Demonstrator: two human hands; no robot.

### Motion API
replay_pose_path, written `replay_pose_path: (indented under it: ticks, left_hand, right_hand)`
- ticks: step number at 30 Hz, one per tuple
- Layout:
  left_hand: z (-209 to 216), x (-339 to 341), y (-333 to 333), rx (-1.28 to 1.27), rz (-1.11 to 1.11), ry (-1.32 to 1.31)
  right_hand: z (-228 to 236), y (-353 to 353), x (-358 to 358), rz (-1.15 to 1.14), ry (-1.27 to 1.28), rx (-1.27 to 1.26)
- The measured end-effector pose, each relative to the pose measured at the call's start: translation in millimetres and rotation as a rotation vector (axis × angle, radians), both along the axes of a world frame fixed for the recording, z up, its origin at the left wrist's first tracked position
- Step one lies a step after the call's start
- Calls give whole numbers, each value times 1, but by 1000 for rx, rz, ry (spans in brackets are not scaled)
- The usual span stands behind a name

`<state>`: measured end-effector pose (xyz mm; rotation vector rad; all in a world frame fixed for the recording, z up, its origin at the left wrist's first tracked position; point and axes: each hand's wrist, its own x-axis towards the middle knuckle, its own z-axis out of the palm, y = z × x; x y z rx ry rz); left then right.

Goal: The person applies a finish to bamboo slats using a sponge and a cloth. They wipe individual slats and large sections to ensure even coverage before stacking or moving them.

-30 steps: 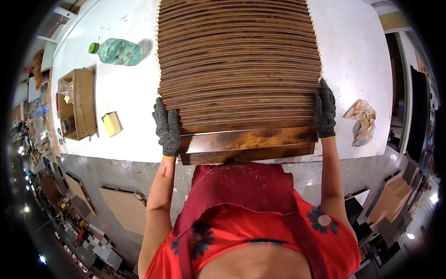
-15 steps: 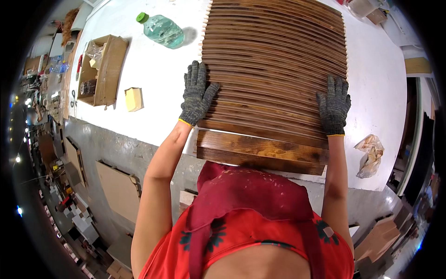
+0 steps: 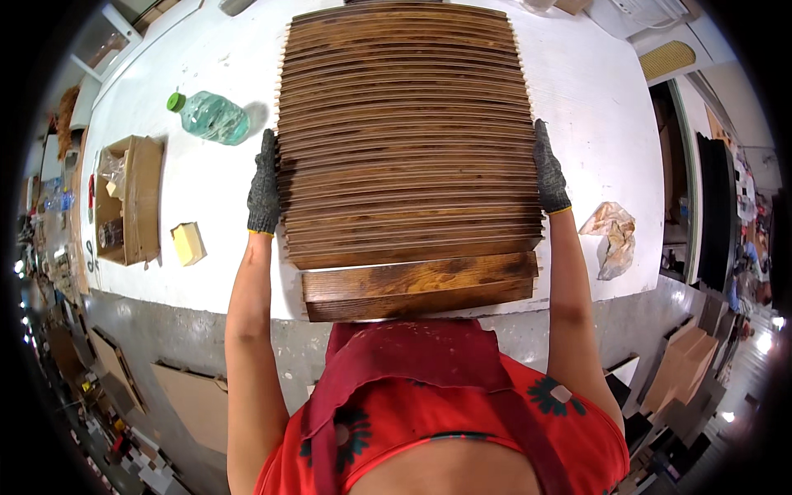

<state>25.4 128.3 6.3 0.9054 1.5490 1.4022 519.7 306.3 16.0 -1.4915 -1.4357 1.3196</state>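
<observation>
A wide row of dark brown stained wooden slats lies side by side on the white table, with pale tips showing along both ends. My left hand, in a dark grey knitted glove, rests against the left ends of the slats. Its fingers are straight and point away from me. Against the right ends is my right hand, gloved the same way, with its fingers stretched out as well. Between the row and my body lies a separate pair of brown wooden boards, at a slight angle along the table's near edge.
Left on the white table are a clear bottle with a green cap, an open cardboard box and a small yellow block. A crumpled wrapper lies to the right. Flat panels stand on the floor below.
Both hands have moved from lying on top of the slats near their ends to flanking the row, one at each side. The whole view has shifted, with the table sitting further left.
</observation>
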Motion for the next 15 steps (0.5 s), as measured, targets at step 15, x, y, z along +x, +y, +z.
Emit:
replay_pose_path:
  ticks: [15]
  left_hand:
    - [-3, -12, -26, 30, 21, 46]
  right_hand:
    - [9, -33, 25, 0, 421, 18]
